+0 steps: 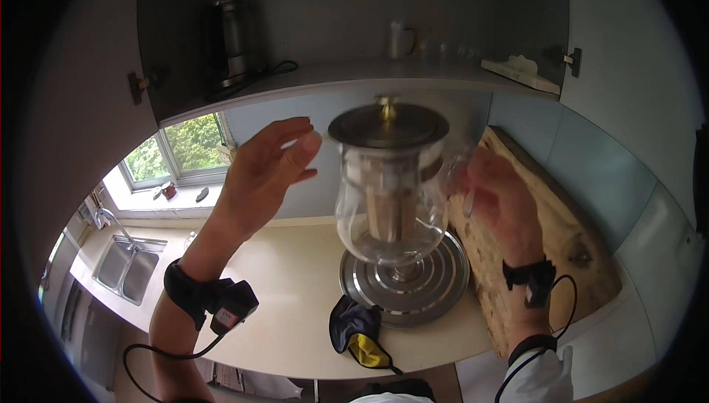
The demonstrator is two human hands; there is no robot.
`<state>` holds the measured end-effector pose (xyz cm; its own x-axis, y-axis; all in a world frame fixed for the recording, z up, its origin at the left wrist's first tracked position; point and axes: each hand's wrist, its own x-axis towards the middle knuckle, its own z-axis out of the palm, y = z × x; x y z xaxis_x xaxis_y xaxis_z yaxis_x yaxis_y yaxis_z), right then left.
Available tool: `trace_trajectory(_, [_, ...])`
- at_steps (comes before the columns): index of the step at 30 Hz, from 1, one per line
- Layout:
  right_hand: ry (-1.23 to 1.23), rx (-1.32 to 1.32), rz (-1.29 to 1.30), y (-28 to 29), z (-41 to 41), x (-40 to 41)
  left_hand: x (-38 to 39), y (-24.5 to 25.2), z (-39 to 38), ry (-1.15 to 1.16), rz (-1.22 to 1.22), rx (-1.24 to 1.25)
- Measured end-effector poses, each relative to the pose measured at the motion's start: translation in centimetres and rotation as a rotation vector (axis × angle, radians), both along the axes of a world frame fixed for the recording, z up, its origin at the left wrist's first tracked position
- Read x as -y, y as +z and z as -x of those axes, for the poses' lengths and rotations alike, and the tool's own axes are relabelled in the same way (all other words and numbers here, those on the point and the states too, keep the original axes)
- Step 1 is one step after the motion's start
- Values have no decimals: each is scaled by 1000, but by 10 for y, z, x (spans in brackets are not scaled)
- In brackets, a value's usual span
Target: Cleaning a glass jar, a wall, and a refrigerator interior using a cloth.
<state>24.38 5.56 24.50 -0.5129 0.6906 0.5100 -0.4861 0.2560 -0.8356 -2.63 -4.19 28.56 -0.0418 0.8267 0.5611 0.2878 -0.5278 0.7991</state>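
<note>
A glass teapot (349, 209) with a metal infuser (390, 214) inside hangs above the counter, upright. Its dark lid (388, 132) carries a gold knob (388, 109). My right hand (496, 195), blurred, grips the clear handle (471, 181) on the teapot's right side. Left of the lid, my left hand (271, 167) is raised with fingers apart and holds nothing. Below the teapot, a round metal lid with concentric rings (354, 286) lies on the counter (277, 292). A dark grey and yellow cloth (360, 325) lies at its front edge.
An open wall cabinet (332, 73) above holds an electric kettle (230, 43), a cup with a handle (397, 40) and a white tray-like item (520, 73). A wooden slab (559, 242) leans along the right wall. A double sink (130, 264) and a window (191, 142) are at left.
</note>
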Motion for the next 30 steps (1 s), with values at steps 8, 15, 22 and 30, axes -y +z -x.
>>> trace_trajectory(8, [-48, -77, -62, 184, 3, -64, -62, 7, 46, 718, -679, -924])
trace_trajectory(15, [-290, 84, 21, 198, 81, -133, -96, -8, 88, 1054, -462, -1173])
trace_trajectory(22, [-389, 355, -151, 198, 107, -182, -106, -7, 84, 1094, -449, -1075])
trace_trajectory(30, [-347, 672, -337, 203, 121, -224, -112, -14, 84, 1094, -519, -1013])
